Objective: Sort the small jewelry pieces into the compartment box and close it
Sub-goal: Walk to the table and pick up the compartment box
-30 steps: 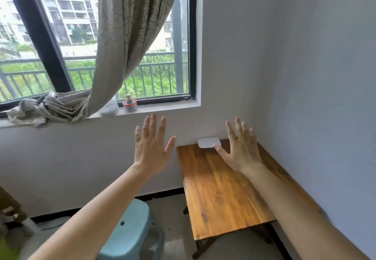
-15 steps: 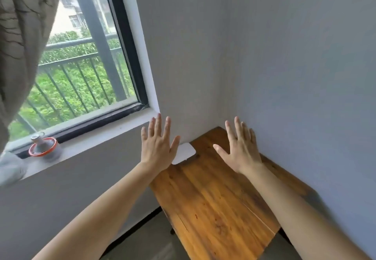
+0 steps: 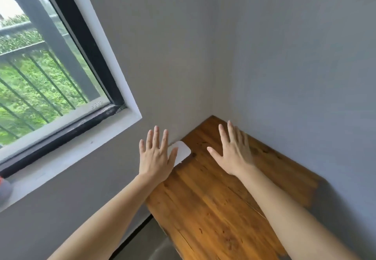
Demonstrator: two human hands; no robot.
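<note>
A small white flat box [image 3: 183, 151] with rounded corners lies shut at the far left edge of a wooden table [image 3: 205, 202], against the wall. My left hand [image 3: 155, 154] is raised with fingers spread, empty, and covers the box's left part. To the right of the box, my right hand [image 3: 233, 152] hovers over the table with its fingers apart and holds nothing. No loose jewelry pieces show anywhere on the table.
The table stands in a room corner, with grey walls behind it and to its right. A window [image 3: 46, 72] with a white sill [image 3: 61, 158] is at the left. A red-rimmed object [image 3: 3, 186] peeks in at the sill's left edge.
The view has swung right and tilted: the curtain and blue stool have left the frame and the table looks rotated. Both hands stay raised and spread; the left one now overlaps the box.
</note>
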